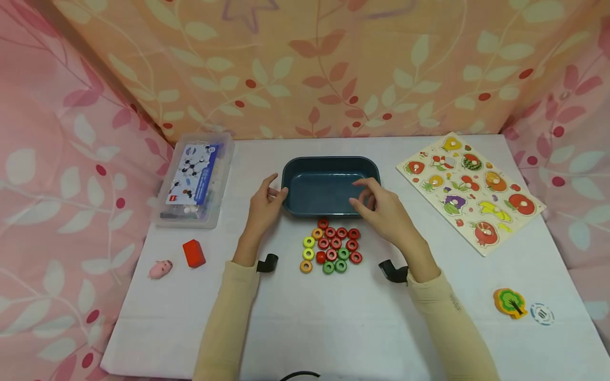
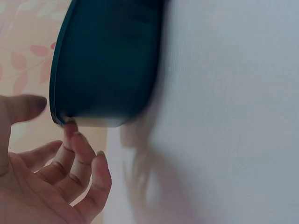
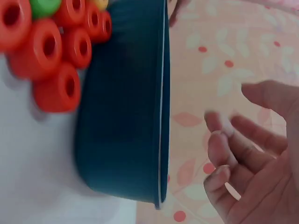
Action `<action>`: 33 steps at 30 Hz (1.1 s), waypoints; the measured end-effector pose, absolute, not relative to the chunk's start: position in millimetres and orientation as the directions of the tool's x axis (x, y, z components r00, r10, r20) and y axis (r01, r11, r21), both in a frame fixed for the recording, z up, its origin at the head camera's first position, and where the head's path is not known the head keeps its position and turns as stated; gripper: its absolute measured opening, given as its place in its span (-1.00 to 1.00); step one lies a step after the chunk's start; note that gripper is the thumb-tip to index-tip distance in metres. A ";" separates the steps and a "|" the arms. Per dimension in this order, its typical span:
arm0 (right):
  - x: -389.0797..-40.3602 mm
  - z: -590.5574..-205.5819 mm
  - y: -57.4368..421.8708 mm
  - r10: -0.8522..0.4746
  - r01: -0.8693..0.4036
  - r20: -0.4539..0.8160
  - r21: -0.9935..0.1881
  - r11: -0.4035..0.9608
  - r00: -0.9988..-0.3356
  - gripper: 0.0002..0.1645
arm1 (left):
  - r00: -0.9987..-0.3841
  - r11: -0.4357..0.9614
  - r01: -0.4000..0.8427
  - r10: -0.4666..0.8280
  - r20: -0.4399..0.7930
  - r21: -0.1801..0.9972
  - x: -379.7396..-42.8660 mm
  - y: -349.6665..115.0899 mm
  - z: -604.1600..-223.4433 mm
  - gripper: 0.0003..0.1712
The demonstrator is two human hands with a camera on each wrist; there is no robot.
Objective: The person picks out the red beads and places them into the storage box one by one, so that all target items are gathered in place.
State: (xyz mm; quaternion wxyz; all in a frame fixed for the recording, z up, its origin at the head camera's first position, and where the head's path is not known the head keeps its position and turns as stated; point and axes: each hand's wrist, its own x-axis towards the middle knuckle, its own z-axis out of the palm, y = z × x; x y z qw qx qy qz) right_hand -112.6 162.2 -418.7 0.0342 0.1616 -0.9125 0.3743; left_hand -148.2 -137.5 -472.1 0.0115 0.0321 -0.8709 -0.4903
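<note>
A dark teal rectangular dish (image 1: 329, 190) stands on the white table, its inside bare. My left hand (image 1: 265, 207) is beside its left end, thumb and fingers apart; in the left wrist view the fingertips (image 2: 70, 125) are right at the rim. Over the dish's right end is my right hand (image 1: 381, 209), thumb and fingers spread with nothing between them. The right wrist view shows that hand (image 3: 247, 158) apart from the dish wall (image 3: 121, 116). In front of the dish lie several ring-shaped beads: red ones (image 1: 335, 243), green ones (image 1: 340, 265), yellow ones (image 1: 308, 242) and orange ones (image 1: 306, 266).
At left are a clear plastic case (image 1: 190, 180) with a molecule-print label, a red block (image 1: 194, 253) and a small pink pig figure (image 1: 160, 269). A fruit puzzle board (image 1: 469, 193) lies at right. Nearer are a tree-shaped wooden piece (image 1: 510, 303) and a white round chip (image 1: 542, 314).
</note>
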 end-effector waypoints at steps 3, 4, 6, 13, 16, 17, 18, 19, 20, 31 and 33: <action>-98.4 -422.9 162.6 -0.295 -0.320 0.165 -0.716 0.621 -0.941 -0.68 | -0.996 0.468 -0.070 -0.074 -0.040 0.881 -147.5 -139.3 -475.2 -0.40; -94.2 -425.6 163.5 -0.299 -0.316 0.158 -0.726 0.610 -0.941 -0.72 | -0.996 0.455 -0.075 -0.075 -0.046 0.887 -147.5 -139.8 -476.2 -0.42; -86.7 -432.6 166.2 -0.304 -0.294 0.133 -0.761 0.579 -0.943 -0.77 | -0.996 0.438 -0.075 -0.073 -0.047 0.896 -147.3 -140.3 -477.2 -0.44; -72.1 -471.0 182.4 -0.306 -0.115 -0.056 -0.851 0.513 -0.950 -0.57 | -0.998 0.360 -0.062 -0.046 -0.049 0.931 -145.6 -139.5 -478.7 -0.50; -71.5 -483.4 186.1 -0.305 -0.093 -0.084 -0.848 0.522 -0.949 -0.48 | -0.998 0.333 -0.064 -0.037 -0.055 0.941 -144.7 -138.7 -478.4 -0.51; -71.7 -486.2 186.4 -0.306 -0.094 -0.084 -0.847 0.523 -0.948 -0.46 | -0.998 0.333 -0.065 -0.039 -0.056 0.941 -144.5 -138.5 -478.4 -0.51; -72.2 -488.5 186.3 -0.314 -0.103 -0.078 -0.848 0.519 -0.946 -0.45 | -0.998 0.330 -0.067 -0.042 -0.057 0.941 -144.2 -138.2 -478.2 -0.51; -72.8 -490.7 186.0 -0.322 -0.113 -0.070 -0.850 0.515 -0.944 -0.43 | -0.997 0.332 -0.069 -0.042 -0.058 0.941 -144.0 -138.2 -478.3 -0.51; -73.4 -492.4 185.3 -0.329 -0.126 -0.057 -0.851 0.509 -0.942 -0.42 | -0.997 0.333 -0.069 -0.043 -0.058 0.941 -143.8 -138.1 -478.3 -0.51; -77.7 -498.7 177.0 -0.323 -0.151 -0.033 -0.835 0.529 -0.946 -0.55 | -0.998 0.324 -0.065 -0.027 -0.060 0.944 -144.4 -138.4 -480.3 -0.51; -77.7 -499.0 176.7 -0.315 -0.143 -0.040 -0.832 0.536 -0.948 -0.57 | -0.998 0.322 -0.064 -0.027 -0.058 0.945 -144.4 -138.7 -481.1 -0.51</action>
